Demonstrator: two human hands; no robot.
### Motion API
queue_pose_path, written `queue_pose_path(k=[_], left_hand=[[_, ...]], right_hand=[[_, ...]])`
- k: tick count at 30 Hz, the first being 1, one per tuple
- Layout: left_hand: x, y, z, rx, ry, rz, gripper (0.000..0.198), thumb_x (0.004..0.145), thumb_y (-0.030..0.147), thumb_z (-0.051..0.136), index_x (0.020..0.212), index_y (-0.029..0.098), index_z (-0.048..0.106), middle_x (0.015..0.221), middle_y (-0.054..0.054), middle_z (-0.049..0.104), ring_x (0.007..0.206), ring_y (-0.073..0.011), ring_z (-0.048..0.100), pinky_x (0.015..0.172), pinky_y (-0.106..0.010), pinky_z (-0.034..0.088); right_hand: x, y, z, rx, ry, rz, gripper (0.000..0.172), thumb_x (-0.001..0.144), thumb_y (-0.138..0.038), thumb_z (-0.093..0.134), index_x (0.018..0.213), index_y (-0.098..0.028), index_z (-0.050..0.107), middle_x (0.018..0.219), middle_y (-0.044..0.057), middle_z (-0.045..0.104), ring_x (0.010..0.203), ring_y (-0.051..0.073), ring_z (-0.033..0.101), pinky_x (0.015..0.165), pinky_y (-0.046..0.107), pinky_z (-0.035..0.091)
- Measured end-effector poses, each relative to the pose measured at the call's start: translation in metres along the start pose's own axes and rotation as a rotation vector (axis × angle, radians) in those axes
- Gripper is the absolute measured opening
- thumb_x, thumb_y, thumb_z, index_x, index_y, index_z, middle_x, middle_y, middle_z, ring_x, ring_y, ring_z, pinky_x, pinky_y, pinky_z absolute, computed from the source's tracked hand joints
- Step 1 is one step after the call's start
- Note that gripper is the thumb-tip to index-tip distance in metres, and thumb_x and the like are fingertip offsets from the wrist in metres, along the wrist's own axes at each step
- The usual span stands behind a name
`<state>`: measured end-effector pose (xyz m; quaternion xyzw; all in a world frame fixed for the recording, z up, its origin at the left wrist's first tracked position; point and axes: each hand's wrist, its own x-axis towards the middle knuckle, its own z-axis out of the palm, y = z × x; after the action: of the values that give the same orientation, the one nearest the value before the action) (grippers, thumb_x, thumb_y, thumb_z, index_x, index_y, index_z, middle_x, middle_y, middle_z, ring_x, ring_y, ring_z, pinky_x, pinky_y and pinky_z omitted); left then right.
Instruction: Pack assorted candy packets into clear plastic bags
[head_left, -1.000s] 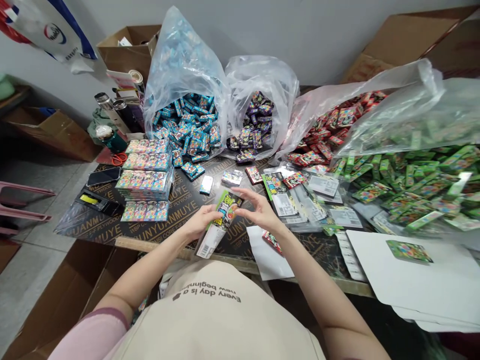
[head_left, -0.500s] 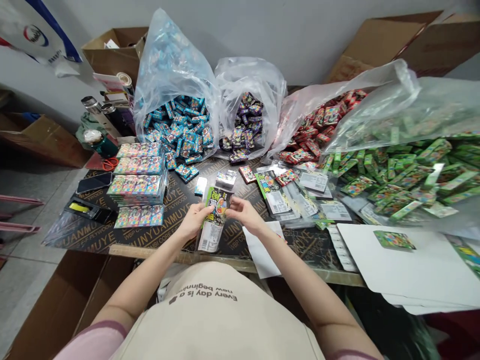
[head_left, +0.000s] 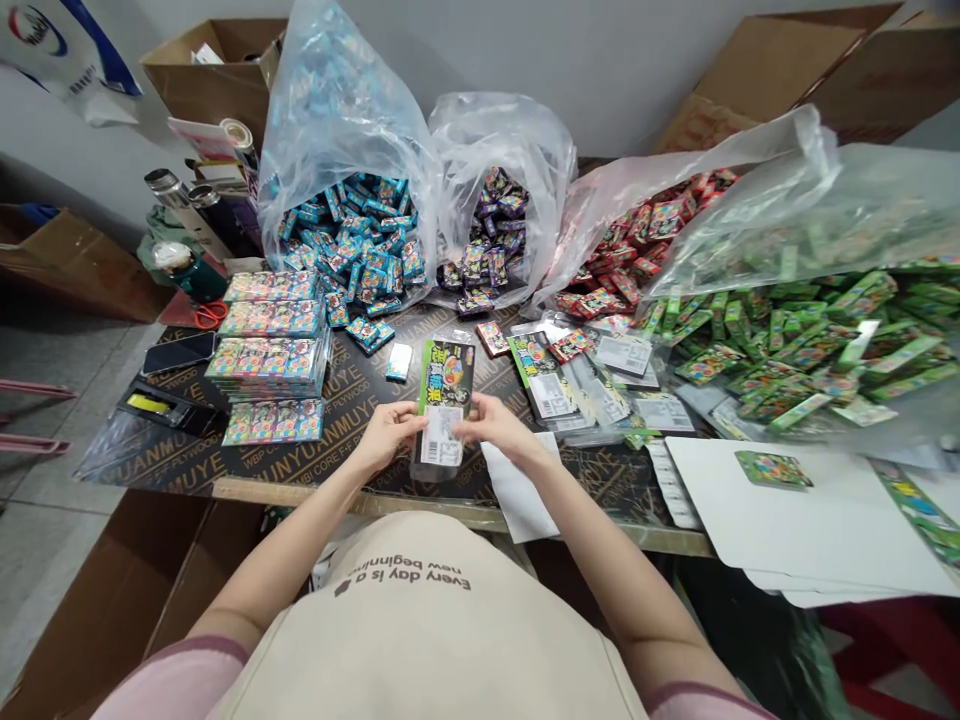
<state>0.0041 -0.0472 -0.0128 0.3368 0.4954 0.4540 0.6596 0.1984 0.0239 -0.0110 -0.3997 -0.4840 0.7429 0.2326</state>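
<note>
Between my two hands is a clear plastic packet (head_left: 445, 385) with black and green print and a white label at its lower end. My left hand (head_left: 391, 436) pinches its left edge. The fingers of my right hand (head_left: 496, 428) grip the right edge, with the thumb over the label. A small box with a white face (head_left: 399, 362) lies just beyond, to the left. To the right rest a red box (head_left: 492, 338) and a pile of similar printed packets (head_left: 551, 385). Whether anything is inside the held packet I cannot tell.
Plastic bags spill blue boxes (head_left: 367, 240), purple boxes (head_left: 491, 255), red boxes (head_left: 637, 240) and green boxes (head_left: 795, 350) along the back. Wrapped box stacks (head_left: 266, 365), a phone (head_left: 180, 352) and red scissors (head_left: 211, 315) are left. White boards (head_left: 750, 510) overhang the front right edge.
The packet now faces up more squarely, and both hands have shifted lower along its sides. A small light box that stood just behind the packet is no longer visible. The view has tilted slightly.
</note>
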Motion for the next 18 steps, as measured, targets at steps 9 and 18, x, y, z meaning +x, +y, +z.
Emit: queue_pose_path(k=[9, 18], left_hand=[[0.005, -0.009, 0.001, 0.079, -0.076, 0.133, 0.037, 0.068, 0.037, 0.076, 0.095, 0.013, 0.067, 0.090, -0.006, 0.071, 0.081, -0.0175, 0.066, 0.075, -0.028, 0.051], [0.003, -0.007, 0.025, -0.097, 0.188, 0.205, 0.044, 0.061, 0.034, 0.080, 0.099, 0.015, 0.071, 0.093, -0.007, 0.074, 0.084, -0.0203, 0.067, 0.081, -0.032, 0.051]], right_hand=[[-0.003, 0.016, 0.001, -0.054, 0.073, -0.190, 0.044, 0.057, -0.032, 0.082, 0.094, -0.019, 0.063, 0.089, 0.001, 0.071, 0.081, 0.018, 0.067, 0.079, 0.033, 0.053], [-0.015, 0.004, 0.033, 0.263, 0.385, -0.284, 0.039, 0.081, -0.055, 0.057, 0.105, -0.024, 0.064, 0.094, 0.001, 0.072, 0.091, 0.019, 0.066, 0.085, 0.035, 0.051]])
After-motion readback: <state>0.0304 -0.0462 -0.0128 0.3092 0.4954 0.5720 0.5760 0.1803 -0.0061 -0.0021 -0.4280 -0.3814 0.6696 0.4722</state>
